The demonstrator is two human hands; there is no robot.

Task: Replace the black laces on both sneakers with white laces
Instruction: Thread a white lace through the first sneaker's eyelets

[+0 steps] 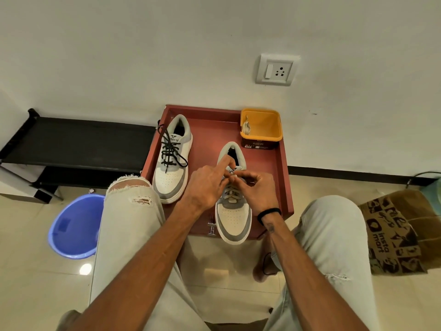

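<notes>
Blue bucket [71,228] on the floor at far left, one only, apart from the work.

Two sneakers on the red table [210,130], toes toward you, so the eyelets face up for threading. Left sneaker [171,158]: black lace [170,149] in place, ends loose, untouched; my read is this one waits its turn.

Right sneaker [233,211]: white lace [231,193] already crossed through the lower eyelets, toe hanging just over the table's near edge, close to you.

Your left hand [207,185] sits at the tongue, forefinger stretched toward the collar, other fingers bent at the lace; whether it actually pinches the lace I cannot tell. Your right hand [256,189] has fingers curled in, pinching the lace at the upper eyelets, probably feeding an end through.

One yellow tub [262,125] at the table's far right corner, with one bundled white lace [246,127] inside, likely kept for the left sneaker.

One paper bag [401,230] on the floor, far right.
</notes>
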